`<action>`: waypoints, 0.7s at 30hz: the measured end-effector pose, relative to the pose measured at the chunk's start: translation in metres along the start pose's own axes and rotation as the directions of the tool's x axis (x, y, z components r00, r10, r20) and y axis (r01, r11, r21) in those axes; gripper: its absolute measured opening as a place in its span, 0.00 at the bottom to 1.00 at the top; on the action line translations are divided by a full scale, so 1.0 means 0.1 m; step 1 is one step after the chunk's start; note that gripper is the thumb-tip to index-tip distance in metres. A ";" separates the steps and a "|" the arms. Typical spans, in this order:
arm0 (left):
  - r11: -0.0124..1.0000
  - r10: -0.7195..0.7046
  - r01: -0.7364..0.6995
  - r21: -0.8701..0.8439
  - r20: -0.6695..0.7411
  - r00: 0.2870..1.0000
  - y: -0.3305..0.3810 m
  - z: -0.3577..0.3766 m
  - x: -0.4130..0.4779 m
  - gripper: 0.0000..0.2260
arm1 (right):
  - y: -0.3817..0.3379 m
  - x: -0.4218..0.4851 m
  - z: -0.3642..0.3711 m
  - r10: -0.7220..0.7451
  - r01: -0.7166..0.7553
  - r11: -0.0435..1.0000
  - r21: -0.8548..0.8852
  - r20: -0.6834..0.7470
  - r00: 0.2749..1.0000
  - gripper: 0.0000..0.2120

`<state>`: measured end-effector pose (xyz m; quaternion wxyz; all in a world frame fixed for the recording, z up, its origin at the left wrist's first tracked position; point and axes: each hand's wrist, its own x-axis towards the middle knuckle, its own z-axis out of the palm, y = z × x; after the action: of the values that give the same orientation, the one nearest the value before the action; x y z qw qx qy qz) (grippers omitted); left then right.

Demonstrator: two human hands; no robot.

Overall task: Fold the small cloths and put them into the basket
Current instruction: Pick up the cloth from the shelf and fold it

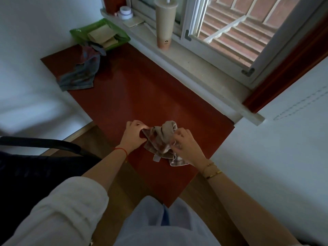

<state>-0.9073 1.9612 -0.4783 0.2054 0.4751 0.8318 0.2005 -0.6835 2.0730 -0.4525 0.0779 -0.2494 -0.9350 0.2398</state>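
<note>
At the far left corner of the counter (134,96) we see a green basket (78,32). Inside it lie some beige cloths (102,33), folded flat and stacked; we cannot count them exactly. Just in front of the basket, touching its near edge, a grey cloth (79,73) lies loose and crumpled on the counter. On the window sill (195,64) stands a tall cup (164,23) with a lid and a straw, filled with a beige drink. Near it, more to the left, we see a small white jar (125,12).

The cloth we work on is a brown towel (162,141). It lies bunched at the near part of the counter, between both hands. Our left hand (134,134) is at the left edge of the towel, knuckles up, and its grip is pressed together on a corner of the fabric. Our right hand (186,145) comes from the right side, with fingers bent, and its grip pinches the towel at the right edge. Part of the towel stands up in a hump between the hands, and a lower corner hangs toward us flat on the counter. The left wrist carries a red string (122,151) and the right wrist a gold bracelet (212,172). The left sleeve (71,206) is white and rolled up.
</note>
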 end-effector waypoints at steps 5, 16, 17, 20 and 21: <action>0.999 -0.038 0.038 0.000 -0.035 0.999 0.05 0.01 -0.07 0.15 | -0.14 0.14 -0.24 0.209 -0.124 0.877 0.465 -0.135 0.969 0.03; 0.891 -0.110 0.108 -0.441 0.020 0.994 0.48 -0.31 -0.27 0.04 | -0.50 0.38 -0.97 0.367 -0.146 0.737 0.660 -0.209 0.906 0.04; 0.877 -0.130 0.122 -0.464 0.015 0.991 0.49 -0.41 -0.28 0.04 | -0.51 0.38 -1.03 0.383 -0.151 0.734 0.662 -0.221 0.897 0.04; 0.882 -0.130 0.069 -0.465 -0.100 0.986 0.52 -0.74 -0.32 0.02 | -0.51 0.36 -1.24 0.399 -0.144 0.751 0.645 -0.269 0.877 0.04; 0.893 -0.102 0.029 -0.450 -0.137 0.985 0.53 -0.86 -0.33 0.02 | -0.51 0.35 -1.30 0.393 -0.131 0.757 0.640 -0.286 0.874 0.04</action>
<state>-0.9000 1.9453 -0.3728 0.2492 0.3696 0.7928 0.4156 -0.7010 2.1055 -0.3132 0.3089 -0.3866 -0.7269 0.4761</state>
